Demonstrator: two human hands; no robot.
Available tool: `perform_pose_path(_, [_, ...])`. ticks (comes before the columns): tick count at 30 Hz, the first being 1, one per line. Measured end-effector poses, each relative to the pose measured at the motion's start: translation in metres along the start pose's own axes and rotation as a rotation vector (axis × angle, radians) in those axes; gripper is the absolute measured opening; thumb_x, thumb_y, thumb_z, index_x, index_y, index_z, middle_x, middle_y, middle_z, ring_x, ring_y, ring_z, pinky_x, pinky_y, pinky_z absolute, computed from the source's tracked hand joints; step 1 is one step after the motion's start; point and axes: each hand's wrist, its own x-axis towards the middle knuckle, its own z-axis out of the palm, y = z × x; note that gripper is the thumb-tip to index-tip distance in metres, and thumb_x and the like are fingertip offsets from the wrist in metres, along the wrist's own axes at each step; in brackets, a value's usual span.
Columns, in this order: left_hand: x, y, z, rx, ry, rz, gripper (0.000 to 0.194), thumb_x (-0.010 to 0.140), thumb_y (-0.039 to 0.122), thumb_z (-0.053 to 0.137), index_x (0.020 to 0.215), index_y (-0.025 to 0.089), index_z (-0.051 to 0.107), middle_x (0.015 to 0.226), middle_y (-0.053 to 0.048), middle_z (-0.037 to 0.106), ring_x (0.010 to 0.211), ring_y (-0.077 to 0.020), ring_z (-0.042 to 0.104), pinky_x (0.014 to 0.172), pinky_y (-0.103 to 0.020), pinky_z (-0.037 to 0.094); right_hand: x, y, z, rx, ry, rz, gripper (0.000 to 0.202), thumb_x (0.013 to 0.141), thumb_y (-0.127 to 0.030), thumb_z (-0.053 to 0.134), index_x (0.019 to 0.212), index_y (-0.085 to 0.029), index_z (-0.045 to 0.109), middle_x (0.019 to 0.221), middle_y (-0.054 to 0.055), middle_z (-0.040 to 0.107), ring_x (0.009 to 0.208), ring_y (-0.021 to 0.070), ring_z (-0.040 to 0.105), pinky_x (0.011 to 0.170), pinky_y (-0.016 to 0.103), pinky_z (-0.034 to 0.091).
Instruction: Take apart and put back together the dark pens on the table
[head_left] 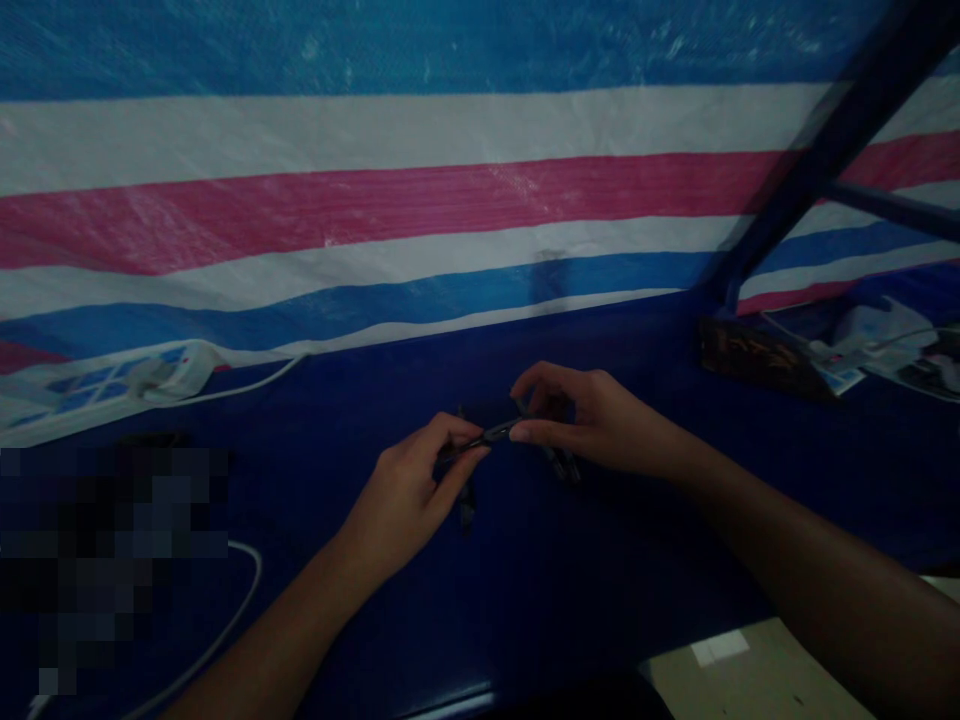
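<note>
Pinching a slim dark piece [496,433], left hand [416,475] and right hand [592,412] hold it between them over the blue table [570,570] — a slack pinch or uneven tug could let it slip.

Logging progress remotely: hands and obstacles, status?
Left hand: fingers pinch slim dark object. Right hand: fingers at its other end. Curved white cable left, apart from hands.
</note>
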Motion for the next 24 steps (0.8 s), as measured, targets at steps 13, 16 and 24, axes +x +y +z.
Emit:
perform_pose_path(13, [0.0037, -0.0018, 0.0011, -0.022, -0.027, -0.028, 0.008, 0.101, 0.025, 0.066, 0.109, 0.023, 0.066, 0.097, 0.001, 0.079, 0.082, -0.0145, 0.077, 0.063, -0.02, 0.055, 0.0032, 0.0062, 0.0013, -0.041, -0.039, -0.032, 0.038, 0.101, -0.046, 0.059, 0.079, -0.016, 0.067, 0.067, 0.0, 0.064, 0.062, 0.012, 0.058, 0.06, 0.026, 0.039])
perform_pose_path(16, [0.004, -0.0024, 0.0018, -0.034, -0.031, -0.033, 0.007, 0.102, 0.027, 0.066, 0.108, 0.024, 0.067, 0.097, 0.002, 0.079, 0.082, -0.0148, 0.077, 0.065, -0.02, 0.056, 0.0037, 0.0074, 0.0007, -0.071, 0.006, -0.022, 0.036, 0.101, -0.049, 0.06, 0.09, -0.016, 0.069, 0.067, -0.001, 0.063, 0.06, 0.0119, 0.057, 0.059, 0.025, 0.038])
perform_pose_path(24, [0.0021, 0.0009, 0.0012, 0.034, 0.022, 0.054, 0.008, 0.103, 0.027, 0.066, 0.108, 0.022, 0.069, 0.091, 0.003, 0.079, 0.075, -0.0129, 0.076, 0.062, -0.02, 0.055, 0.0023, 0.0055, 0.0016, -0.142, -0.13, -0.109, 0.035, 0.104, -0.041, 0.055, 0.084, -0.016, 0.067, 0.066, -0.002, 0.06, 0.06, 0.0109, 0.054, 0.061, 0.025, 0.037])
